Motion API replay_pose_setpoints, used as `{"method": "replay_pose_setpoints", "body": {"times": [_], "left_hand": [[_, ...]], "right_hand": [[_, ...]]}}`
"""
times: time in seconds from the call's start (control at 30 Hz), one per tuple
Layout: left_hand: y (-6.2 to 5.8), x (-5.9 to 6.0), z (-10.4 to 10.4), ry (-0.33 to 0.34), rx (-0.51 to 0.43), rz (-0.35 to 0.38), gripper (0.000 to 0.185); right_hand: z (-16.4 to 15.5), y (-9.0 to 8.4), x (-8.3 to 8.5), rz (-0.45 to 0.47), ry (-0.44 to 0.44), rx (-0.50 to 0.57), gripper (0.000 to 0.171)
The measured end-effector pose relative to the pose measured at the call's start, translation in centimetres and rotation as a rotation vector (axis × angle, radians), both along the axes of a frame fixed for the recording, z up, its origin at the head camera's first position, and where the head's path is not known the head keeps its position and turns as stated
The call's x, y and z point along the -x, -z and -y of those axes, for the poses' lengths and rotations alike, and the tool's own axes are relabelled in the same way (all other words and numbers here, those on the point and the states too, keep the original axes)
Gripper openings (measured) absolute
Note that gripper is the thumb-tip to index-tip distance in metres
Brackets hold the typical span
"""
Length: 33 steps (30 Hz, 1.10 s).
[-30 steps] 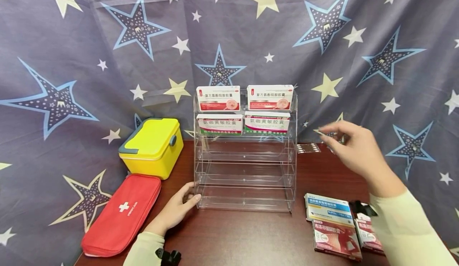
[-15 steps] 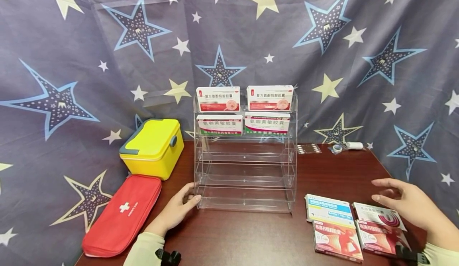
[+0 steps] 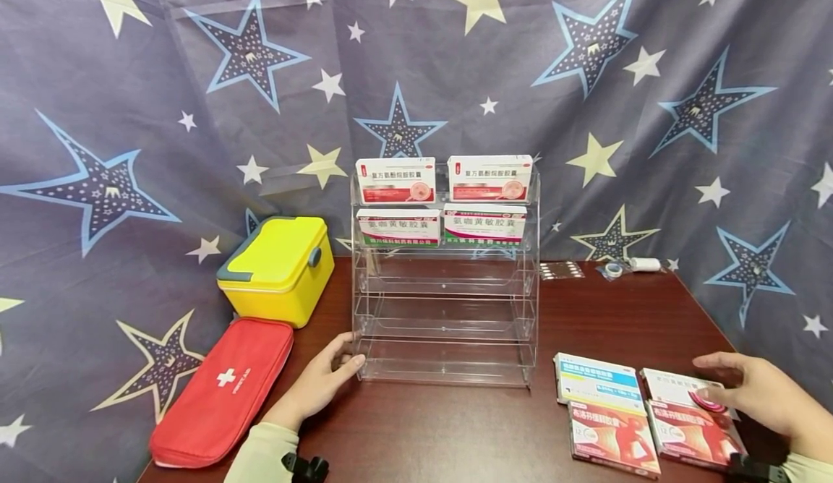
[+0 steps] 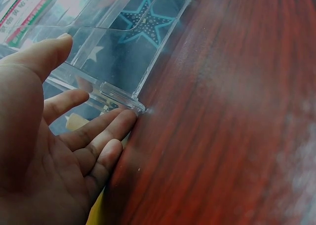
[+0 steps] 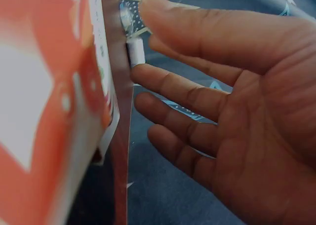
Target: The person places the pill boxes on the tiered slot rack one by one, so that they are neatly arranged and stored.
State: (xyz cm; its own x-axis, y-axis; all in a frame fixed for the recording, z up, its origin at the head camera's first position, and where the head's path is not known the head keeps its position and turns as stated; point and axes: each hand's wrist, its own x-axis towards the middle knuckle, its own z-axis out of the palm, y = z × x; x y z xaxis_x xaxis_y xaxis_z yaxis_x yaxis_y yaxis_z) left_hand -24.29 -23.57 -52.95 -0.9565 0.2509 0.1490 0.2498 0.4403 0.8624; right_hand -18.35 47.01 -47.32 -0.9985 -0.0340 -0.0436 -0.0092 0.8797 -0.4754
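Head view, and it's hands well apart: the left hand [image 3: 319,378], at eight o'clock of the clear rack [image 3: 445,351], touches its lower corner with loosely bent fingers, thumb spread away from them! Over at the rack's four o'clock lies the white box [image 3: 670,387], the right hand [image 3: 761,392] right at its edge, fingers relaxed and parted, contact too close to call, with one red box [image 3: 693,432] at the white box's six o'clock and the blue-and-white box [image 3: 595,382] at its nine.

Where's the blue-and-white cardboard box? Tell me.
In the head view, the blue-and-white box lies right of the clear plastic rack, behind a red cardboard box.
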Motion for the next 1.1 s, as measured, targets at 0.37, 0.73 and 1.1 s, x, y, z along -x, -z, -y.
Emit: {"method": "replay_pose_setpoints", "body": {"times": [0.37,0.73,1.1], "left_hand": [[-0.1,0.0,0.0,-0.010,0.009,0.028,0.047],[0.0,0.0,0.1,-0.010,0.017,0.016,0.048],[0.0,0.0,0.0,-0.011,0.019,0.019,0.049]], "right_hand": [[-0.8,1.0,-0.2,0.013,-0.038,-0.018,0.053],[-1.3,1.9,-0.1,0.057,-0.023,-0.010,0.052],[-1.0,1.2,-0.4,-0.066,0.016,-0.041,0.045]]}}
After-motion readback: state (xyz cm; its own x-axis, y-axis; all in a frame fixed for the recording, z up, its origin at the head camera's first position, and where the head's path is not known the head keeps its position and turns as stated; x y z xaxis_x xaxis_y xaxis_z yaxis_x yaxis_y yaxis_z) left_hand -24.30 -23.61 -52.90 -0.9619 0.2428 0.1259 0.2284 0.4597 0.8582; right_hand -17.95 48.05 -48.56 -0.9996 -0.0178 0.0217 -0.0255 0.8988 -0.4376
